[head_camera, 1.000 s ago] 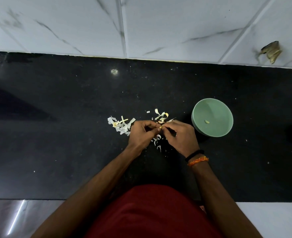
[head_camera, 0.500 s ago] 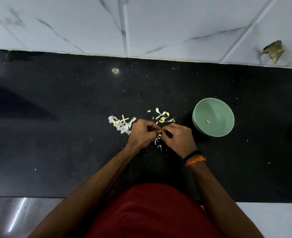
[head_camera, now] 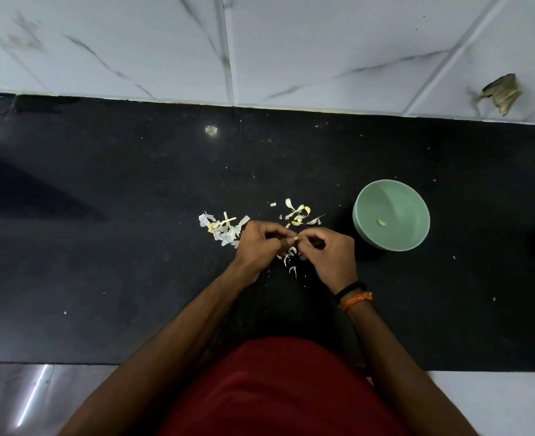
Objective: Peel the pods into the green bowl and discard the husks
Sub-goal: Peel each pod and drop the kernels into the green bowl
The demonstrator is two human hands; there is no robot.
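Only one small pale peeled piece [head_camera: 380, 222] lies in the round green bowl [head_camera: 391, 214], while the left hand [head_camera: 260, 243] and right hand [head_camera: 329, 251] pinch a small yellowish pod [head_camera: 295, 238] between curled fingertips above scattered papery white husks [head_camera: 222, 228] on the black stone counter [head_camera: 102, 247], so I judge the work barely begun and the husks not yet discarded.

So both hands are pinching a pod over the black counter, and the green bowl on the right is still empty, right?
Not quite: the head view shows the green bowl already holds one peeled piece. The left hand and right hand do pinch a pod over the black counter.
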